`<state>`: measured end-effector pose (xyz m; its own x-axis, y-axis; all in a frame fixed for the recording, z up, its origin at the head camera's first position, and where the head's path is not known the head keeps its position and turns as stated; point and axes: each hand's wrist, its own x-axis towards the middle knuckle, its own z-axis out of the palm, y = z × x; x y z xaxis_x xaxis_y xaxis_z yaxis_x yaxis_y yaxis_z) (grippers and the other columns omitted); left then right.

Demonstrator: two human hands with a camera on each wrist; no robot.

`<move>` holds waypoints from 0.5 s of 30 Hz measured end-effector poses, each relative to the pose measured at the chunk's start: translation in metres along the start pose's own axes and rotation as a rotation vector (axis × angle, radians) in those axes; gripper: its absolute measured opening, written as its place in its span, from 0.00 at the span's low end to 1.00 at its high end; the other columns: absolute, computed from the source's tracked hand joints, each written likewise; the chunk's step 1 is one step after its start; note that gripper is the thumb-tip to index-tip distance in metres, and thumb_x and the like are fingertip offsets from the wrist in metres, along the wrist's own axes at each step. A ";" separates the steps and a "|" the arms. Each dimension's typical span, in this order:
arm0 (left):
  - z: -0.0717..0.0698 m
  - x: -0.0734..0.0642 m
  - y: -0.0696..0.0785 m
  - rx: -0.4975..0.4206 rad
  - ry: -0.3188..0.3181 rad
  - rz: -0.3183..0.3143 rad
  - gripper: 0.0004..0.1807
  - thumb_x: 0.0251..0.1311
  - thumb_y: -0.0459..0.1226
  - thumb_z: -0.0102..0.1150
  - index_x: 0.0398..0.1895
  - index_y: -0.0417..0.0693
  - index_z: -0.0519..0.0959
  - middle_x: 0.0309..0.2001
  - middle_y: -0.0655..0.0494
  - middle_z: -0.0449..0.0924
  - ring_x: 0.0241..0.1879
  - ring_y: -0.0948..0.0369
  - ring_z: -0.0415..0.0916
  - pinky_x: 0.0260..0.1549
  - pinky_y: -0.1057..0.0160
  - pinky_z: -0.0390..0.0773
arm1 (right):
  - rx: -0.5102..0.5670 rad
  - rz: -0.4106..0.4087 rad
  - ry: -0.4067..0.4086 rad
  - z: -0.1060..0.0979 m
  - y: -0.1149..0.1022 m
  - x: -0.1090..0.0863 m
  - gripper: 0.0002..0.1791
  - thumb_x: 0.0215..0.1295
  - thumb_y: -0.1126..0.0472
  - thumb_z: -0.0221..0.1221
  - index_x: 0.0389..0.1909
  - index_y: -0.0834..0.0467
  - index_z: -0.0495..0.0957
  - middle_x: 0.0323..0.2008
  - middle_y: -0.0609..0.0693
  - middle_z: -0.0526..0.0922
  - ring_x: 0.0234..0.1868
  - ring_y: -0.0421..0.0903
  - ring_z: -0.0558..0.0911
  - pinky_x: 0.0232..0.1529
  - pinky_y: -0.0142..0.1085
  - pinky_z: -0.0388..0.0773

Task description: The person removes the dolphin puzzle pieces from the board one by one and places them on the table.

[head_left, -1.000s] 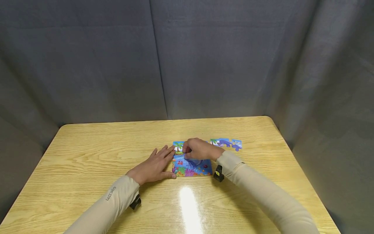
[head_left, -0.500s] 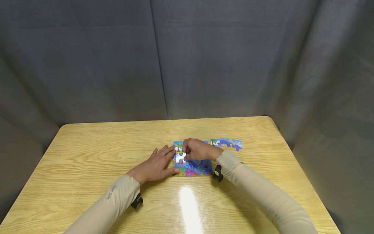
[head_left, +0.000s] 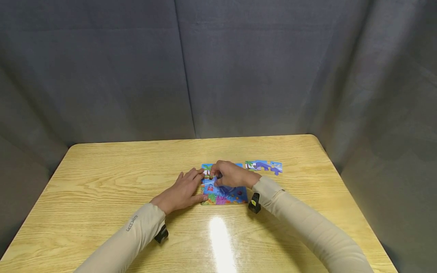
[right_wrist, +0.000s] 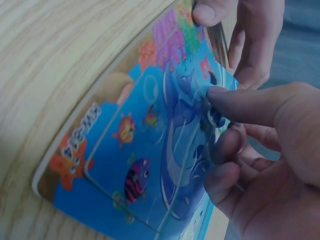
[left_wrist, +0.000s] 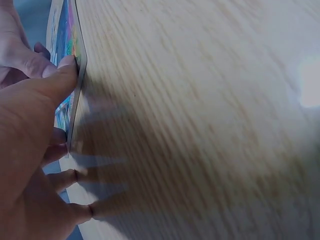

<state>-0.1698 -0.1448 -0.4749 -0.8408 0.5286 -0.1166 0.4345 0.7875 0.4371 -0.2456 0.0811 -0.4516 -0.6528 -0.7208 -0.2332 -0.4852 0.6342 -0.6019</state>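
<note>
A sea-picture jigsaw puzzle board lies on the table, with a dolphin, fish and coral on its assembled part. My left hand lies at the board's left side, fingers spread and straight; its thumb rests on the board's edge. Over the board's left part, my right hand pinches a puzzle piece between thumb and fingertips, close over the picture. Fingers hide much of this piece. Part of the upper board lies hidden under the right hand.
Several loose puzzle pieces, with a palm tree and a purple dolphin, lie just right of the board's far corner. The wooden table ends at a grey curtain at the back and sides.
The bright glare over the board's left part has gone, and the crab picture shows clearly there. The right fingertips have shifted slightly left. The left hand has stayed nearly still.
</note>
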 end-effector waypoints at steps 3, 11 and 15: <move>0.000 0.000 0.000 0.002 -0.003 0.002 0.44 0.75 0.54 0.61 0.80 0.32 0.62 0.84 0.38 0.55 0.85 0.34 0.48 0.76 0.23 0.53 | 0.034 -0.021 -0.021 0.000 0.000 -0.001 0.05 0.75 0.63 0.65 0.47 0.57 0.83 0.43 0.51 0.80 0.39 0.44 0.74 0.44 0.36 0.75; -0.002 0.000 0.001 0.005 -0.007 0.010 0.43 0.76 0.53 0.61 0.80 0.32 0.62 0.84 0.37 0.56 0.85 0.34 0.49 0.75 0.22 0.54 | 0.128 -0.058 -0.052 0.001 0.002 -0.003 0.04 0.80 0.66 0.58 0.49 0.61 0.80 0.35 0.47 0.82 0.31 0.39 0.72 0.37 0.31 0.70; -0.003 0.001 0.002 0.020 -0.012 0.011 0.42 0.76 0.53 0.61 0.79 0.33 0.63 0.84 0.38 0.56 0.85 0.34 0.49 0.75 0.22 0.55 | 0.144 -0.059 -0.036 0.002 0.004 -0.003 0.05 0.81 0.66 0.56 0.49 0.61 0.79 0.35 0.48 0.80 0.30 0.41 0.71 0.36 0.33 0.69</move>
<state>-0.1707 -0.1439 -0.4710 -0.8321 0.5409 -0.1224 0.4503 0.7878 0.4201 -0.2441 0.0854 -0.4542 -0.6031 -0.7669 -0.2196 -0.4324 0.5456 -0.7179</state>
